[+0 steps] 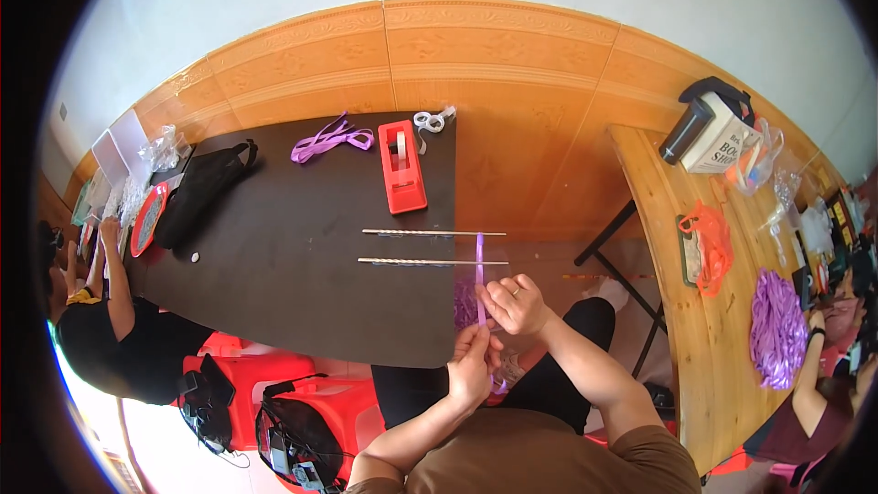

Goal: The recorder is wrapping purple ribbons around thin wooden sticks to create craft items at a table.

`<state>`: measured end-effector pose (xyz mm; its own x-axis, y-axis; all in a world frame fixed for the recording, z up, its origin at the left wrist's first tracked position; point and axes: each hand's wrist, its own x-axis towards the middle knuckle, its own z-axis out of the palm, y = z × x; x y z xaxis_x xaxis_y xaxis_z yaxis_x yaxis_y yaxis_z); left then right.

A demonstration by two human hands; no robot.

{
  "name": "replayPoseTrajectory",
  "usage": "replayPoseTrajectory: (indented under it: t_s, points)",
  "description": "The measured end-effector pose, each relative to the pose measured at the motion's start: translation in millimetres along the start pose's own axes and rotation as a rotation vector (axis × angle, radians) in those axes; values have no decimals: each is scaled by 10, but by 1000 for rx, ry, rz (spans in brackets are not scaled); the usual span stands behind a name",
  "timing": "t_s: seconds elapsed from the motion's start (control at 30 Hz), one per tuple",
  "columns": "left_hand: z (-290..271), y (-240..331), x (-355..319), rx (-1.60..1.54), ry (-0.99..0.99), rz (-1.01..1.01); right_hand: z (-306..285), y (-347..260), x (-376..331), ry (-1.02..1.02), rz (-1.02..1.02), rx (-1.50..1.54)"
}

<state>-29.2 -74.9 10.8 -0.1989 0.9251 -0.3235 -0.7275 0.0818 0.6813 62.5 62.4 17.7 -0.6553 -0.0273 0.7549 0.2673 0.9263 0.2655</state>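
Observation:
A narrow purple ribbon (480, 274) runs from two metal chopsticks (412, 262) down to my hands. The chopsticks lie parallel on the dark table, their ends jutting past its right edge, with the ribbon at those ends. Lower down, my left hand (470, 368) is closed, pinching the ribbon between thumb and fingers. Just above it and to the right, my right hand (516, 304) has its fingers curled in against the ribbon. Below the hands, past the table edge, more purple ribbon (466, 305) shows, partly hidden.
On the dark table (302, 284) stand a red tape dispenser (402, 169), white tape rolls (430, 122), loose purple ribbon (329, 139) and a black pouch (206, 192). Red stools (334, 402) are at lower left. A wooden table (681, 348) holds a purple ribbon bundle (777, 329). People sit at both sides.

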Motion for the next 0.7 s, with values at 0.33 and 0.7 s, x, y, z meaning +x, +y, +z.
replayPoseTrajectory:
  t_s: [0.33, 0.7]
  points:
    - [91, -5, -178, -31, 9, -27, -103, -128, 48, 17, 80, 79]
    - [384, 920, -515, 419, -406, 225, -324, -38, 508, 125, 305, 283]
